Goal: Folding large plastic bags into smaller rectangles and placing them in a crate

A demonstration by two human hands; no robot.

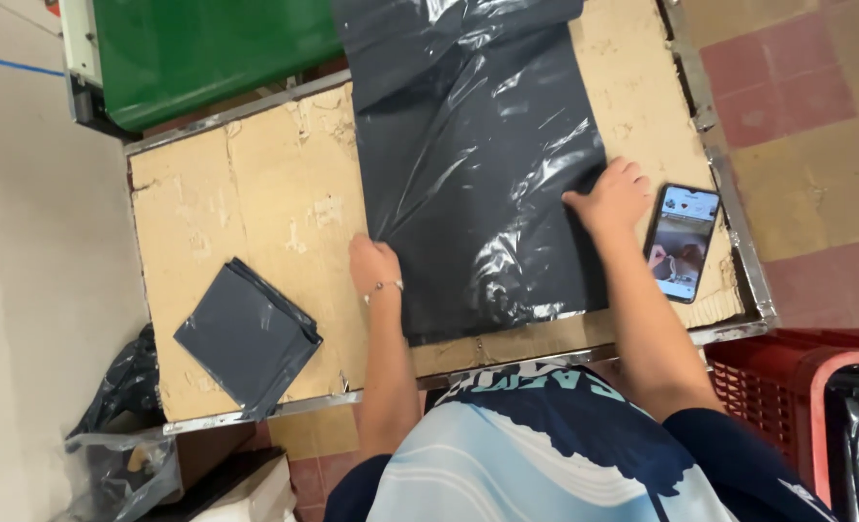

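A long black plastic bag (478,174) lies flat along the middle of a worn cardboard-topped table (256,193). My left hand (372,263), with a thin bracelet at the wrist, pinches the bag's left edge near its front end. Resting flat on the bag's right edge is my right hand (611,198), fingers pressed down on the plastic. The bag's far end runs off the top of the view, wrinkled and shiny.
A stack of folded black bags (248,336) sits at the table's front left. A phone (683,242) with a lit screen lies near the right metal rim. A green machine (198,48) stands behind, a red crate (797,387) at right, loose plastic bags (120,416) on the floor at left.
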